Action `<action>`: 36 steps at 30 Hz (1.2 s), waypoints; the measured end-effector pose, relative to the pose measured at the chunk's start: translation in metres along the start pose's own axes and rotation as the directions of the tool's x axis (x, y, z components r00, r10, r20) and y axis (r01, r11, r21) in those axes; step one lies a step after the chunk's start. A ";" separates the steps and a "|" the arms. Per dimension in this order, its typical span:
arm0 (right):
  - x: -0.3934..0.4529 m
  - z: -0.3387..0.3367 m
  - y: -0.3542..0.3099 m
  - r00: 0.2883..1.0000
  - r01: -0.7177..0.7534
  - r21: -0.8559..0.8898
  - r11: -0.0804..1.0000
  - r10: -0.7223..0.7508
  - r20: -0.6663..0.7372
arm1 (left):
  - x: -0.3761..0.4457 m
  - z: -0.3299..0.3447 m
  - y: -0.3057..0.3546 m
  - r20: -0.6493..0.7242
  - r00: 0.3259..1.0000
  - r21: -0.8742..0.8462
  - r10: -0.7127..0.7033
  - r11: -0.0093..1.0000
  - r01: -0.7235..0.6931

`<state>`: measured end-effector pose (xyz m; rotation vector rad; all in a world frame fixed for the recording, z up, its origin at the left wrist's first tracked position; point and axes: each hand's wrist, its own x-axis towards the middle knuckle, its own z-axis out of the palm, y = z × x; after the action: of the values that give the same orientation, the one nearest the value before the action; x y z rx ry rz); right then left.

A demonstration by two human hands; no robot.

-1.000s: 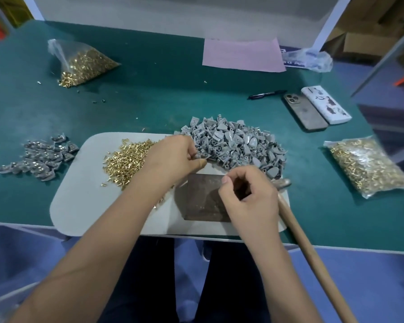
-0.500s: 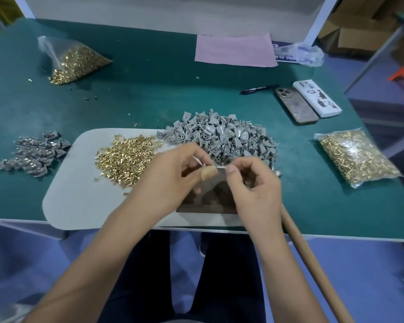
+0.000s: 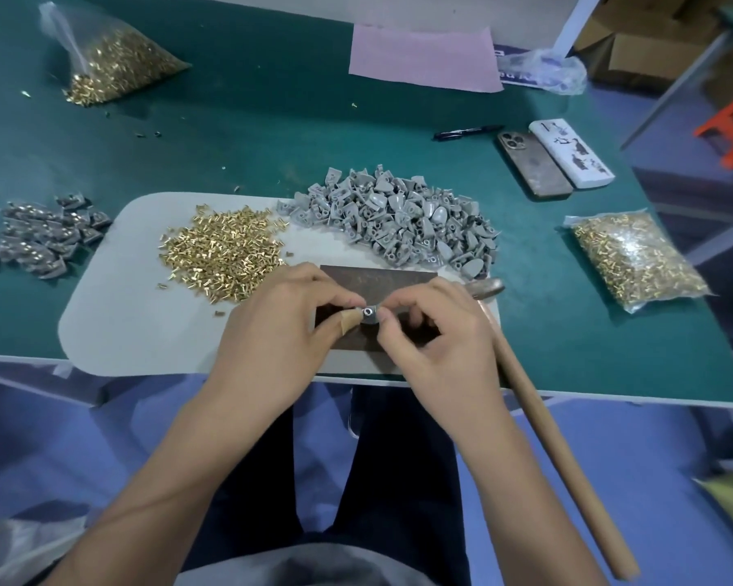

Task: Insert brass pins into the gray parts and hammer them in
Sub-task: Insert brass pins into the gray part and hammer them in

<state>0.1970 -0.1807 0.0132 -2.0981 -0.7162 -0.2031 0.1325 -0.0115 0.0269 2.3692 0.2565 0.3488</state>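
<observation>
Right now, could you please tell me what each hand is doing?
Left hand: pinches the gray part over the dark metal block.
Right hand: pinches the same gray part.

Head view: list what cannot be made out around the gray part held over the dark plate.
- Gray part: mostly covered by fingers of the left hand and right hand; shape unclear.
- Brass pin in it: too small to tell whether one is seated.
- Hammer: its head partly hidden behind the right hand.
- Dark plate: near part hidden by both hands.
</observation>
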 end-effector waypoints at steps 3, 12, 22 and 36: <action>0.005 0.000 -0.004 0.999 0.030 -0.030 0.999 -0.029 0.015 | 0.001 -0.002 0.000 0.002 1.000 0.053 -0.008 0.999 0.008; 0.013 -0.001 -0.012 0.990 0.102 -0.203 0.974 -0.080 0.112 | -0.002 0.002 -0.005 -0.043 0.998 0.008 -0.036 0.999 0.037; 0.001 0.013 -0.005 0.998 0.053 -0.072 0.996 -0.055 -0.024 | -0.002 0.003 -0.007 -0.043 0.998 -0.002 -0.044 0.999 0.044; 0.013 -0.003 -0.011 0.983 0.133 -0.201 0.971 -0.104 0.148 | -0.006 0.005 -0.002 -0.099 0.995 0.016 -0.015 1.000 0.017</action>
<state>0.2019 -0.1730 0.0276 -2.2881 -0.9391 -0.2104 0.1281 -0.0149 0.0209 2.3687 0.3258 0.4581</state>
